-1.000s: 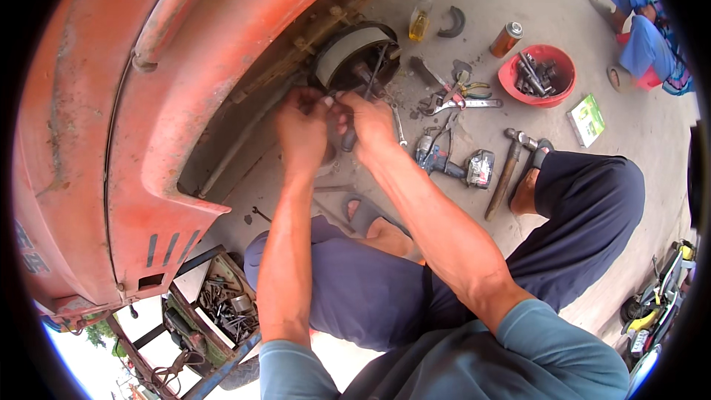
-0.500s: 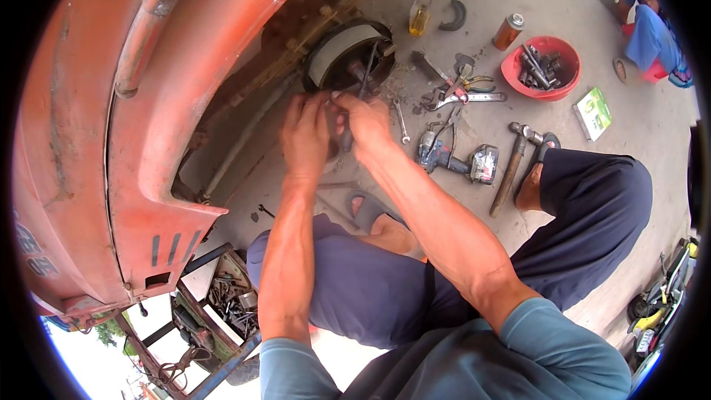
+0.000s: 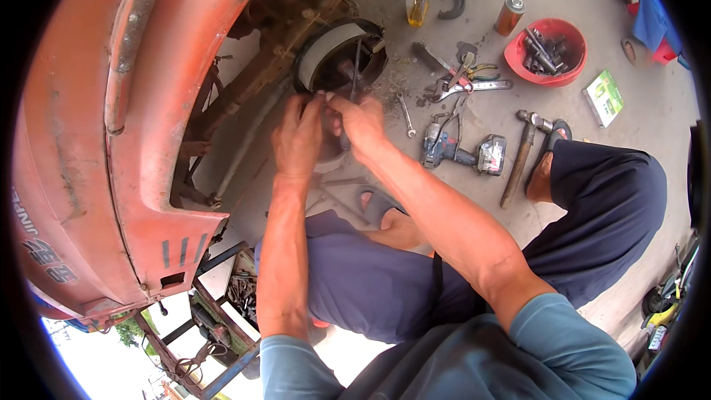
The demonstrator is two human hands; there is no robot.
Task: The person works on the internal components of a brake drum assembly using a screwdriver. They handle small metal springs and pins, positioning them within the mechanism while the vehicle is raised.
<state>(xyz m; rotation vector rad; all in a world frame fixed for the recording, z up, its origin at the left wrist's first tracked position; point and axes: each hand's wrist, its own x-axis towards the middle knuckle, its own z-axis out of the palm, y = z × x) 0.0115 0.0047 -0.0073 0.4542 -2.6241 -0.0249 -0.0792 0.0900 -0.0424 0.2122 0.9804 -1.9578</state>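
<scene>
In front of the open wheel area, my two hands meet at the fingertips. My right hand [image 3: 361, 124] is closed round a screwdriver [image 3: 355, 67], its long thin shaft sticking up past the knuckles and its dark handle hanging below the palm. Fingers bent, my left hand [image 3: 298, 137] pinches at the right thumb and forefinger; whatever small thing is between them is hidden. Just beyond both hands is a round brake drum assembly [image 3: 317, 59] with a pale curved band and a dark centre, on the axle [image 3: 285, 44] under the orange vehicle body [image 3: 170, 104].
On the concrete lie a cordless impact driver [image 3: 444, 147], a wrench [image 3: 406, 115], an adjustable wrench [image 3: 481, 86], a hammer [image 3: 518, 163] and a curved brake shoe [image 3: 453, 1]. A bottle [image 3: 417, 7], a can [image 3: 509, 16] and a red bowl [image 3: 518, 67] of sockets stand farther off. Another person [image 3: 655, 18] is far right.
The view has shifted slightly, so the vehicle body and floor tools sit differently in it. My hands keep the same pinching hold in front of the drum, the screwdriver still in the right.
</scene>
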